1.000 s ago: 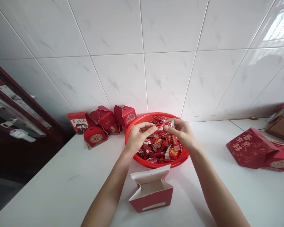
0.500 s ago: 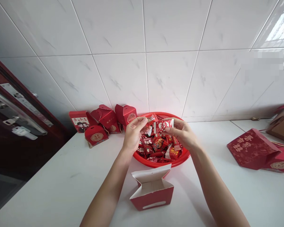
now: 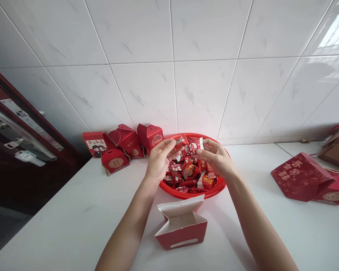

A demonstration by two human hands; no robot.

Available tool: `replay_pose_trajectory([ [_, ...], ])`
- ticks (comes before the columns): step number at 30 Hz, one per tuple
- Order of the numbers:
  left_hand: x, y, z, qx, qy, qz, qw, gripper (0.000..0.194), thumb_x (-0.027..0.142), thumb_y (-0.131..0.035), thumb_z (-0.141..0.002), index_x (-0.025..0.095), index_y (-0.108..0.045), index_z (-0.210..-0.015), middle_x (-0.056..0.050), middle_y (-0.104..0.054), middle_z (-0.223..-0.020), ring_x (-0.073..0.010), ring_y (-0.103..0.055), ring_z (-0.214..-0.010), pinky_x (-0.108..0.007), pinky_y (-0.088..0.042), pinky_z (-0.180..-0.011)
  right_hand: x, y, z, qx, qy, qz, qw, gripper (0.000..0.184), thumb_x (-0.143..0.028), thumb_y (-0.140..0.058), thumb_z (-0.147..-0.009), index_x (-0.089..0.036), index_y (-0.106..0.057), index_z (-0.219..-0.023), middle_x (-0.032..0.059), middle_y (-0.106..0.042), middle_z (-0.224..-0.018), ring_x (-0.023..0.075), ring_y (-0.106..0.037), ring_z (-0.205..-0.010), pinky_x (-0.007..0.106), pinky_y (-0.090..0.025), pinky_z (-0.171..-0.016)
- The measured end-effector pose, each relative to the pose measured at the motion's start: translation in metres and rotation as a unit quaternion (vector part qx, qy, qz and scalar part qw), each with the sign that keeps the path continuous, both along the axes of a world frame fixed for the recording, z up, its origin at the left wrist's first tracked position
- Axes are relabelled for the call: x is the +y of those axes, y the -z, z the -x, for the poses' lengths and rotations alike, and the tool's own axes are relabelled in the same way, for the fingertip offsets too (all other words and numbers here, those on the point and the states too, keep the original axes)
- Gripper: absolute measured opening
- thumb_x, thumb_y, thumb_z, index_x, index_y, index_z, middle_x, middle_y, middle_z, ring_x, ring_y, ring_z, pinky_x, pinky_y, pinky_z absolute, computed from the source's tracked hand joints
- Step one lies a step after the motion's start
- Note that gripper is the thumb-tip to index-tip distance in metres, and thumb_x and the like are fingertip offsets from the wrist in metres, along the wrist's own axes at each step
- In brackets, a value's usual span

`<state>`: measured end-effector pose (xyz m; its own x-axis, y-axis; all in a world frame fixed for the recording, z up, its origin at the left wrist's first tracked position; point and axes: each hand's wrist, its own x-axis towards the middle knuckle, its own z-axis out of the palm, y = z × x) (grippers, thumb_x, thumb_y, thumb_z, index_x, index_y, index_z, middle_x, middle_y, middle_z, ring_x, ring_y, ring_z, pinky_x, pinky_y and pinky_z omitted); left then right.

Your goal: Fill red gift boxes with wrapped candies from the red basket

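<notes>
Both my hands are raised over a red plastic basket (image 3: 220,186) filled with wrapped sweets (image 3: 189,171). My left hand (image 3: 159,160) is closed, pinching a small red-wrapped candy (image 3: 180,142) between thumb and fingers. A piece of white wrapper shows just below its fingertips. From the other side, my right hand (image 3: 219,158) pinches the white edge of a red-and-white candy packet (image 3: 192,146). The two sweets touch or overlap between my hands. Nearer to me stands a red paper box (image 3: 183,233), its white-lined top open and its visible inside bare.
Several red gift boxes (image 3: 124,141) stand at the back left against the tiled wall (image 3: 200,94). More red boxes (image 3: 302,177) lie on the right of the white table (image 3: 73,218). A brown carton (image 3: 336,150) sits far right, and a dark door with keys (image 3: 29,158) is at left.
My right hand has shifted slightly left, bringing the red-and-white packet against the candy in my left hand. The packet has turned a little. The basket and boxes stay put.
</notes>
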<state>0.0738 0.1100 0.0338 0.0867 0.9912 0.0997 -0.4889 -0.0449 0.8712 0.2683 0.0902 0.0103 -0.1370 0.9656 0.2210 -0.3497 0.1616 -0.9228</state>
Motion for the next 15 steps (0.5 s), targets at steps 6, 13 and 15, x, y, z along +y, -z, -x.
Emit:
replay_pose_trajectory([
  [6,0.0012,-0.0015,0.0018,-0.040,-0.018,0.017,0.999,0.038,0.031,-0.100,-0.051,0.017,-0.074,-0.075,0.001,-0.077,-0.077,-0.0176,-0.079,-0.078,-0.024,-0.061,-0.073,0.0008,-0.0006,-0.0002,-0.018,0.010,0.014,1.000,0.035,-0.040,-0.093,-0.071,-0.020,-0.066,-0.080,0.0019,-0.076,-0.083,0.0211,-0.078,-0.081,0.038,-0.064,-0.084],
  [13,-0.0016,-0.0060,0.0029,-0.027,-0.014,0.029,0.999,0.034,0.027,-0.098,-0.054,0.016,-0.073,-0.074,0.000,-0.078,-0.078,-0.0178,-0.079,-0.078,-0.024,-0.062,-0.074,0.0010,-0.0014,-0.0019,-0.012,0.003,0.020,1.000,0.036,-0.037,-0.096,-0.066,-0.019,-0.066,-0.073,0.0023,-0.077,-0.076,0.0181,-0.077,-0.071,0.031,-0.065,-0.073],
  [15,-0.0020,-0.0068,0.0046,-0.012,-0.010,0.032,0.999,0.032,0.026,-0.098,-0.056,0.016,-0.073,-0.074,0.000,-0.078,-0.077,-0.0177,-0.078,-0.076,-0.024,-0.062,-0.073,0.0004,-0.0032,-0.0018,-0.011,-0.019,0.036,0.999,0.038,-0.036,-0.097,-0.064,-0.019,-0.064,-0.071,0.0022,-0.077,-0.072,0.0169,-0.076,-0.066,0.028,-0.064,-0.067],
])
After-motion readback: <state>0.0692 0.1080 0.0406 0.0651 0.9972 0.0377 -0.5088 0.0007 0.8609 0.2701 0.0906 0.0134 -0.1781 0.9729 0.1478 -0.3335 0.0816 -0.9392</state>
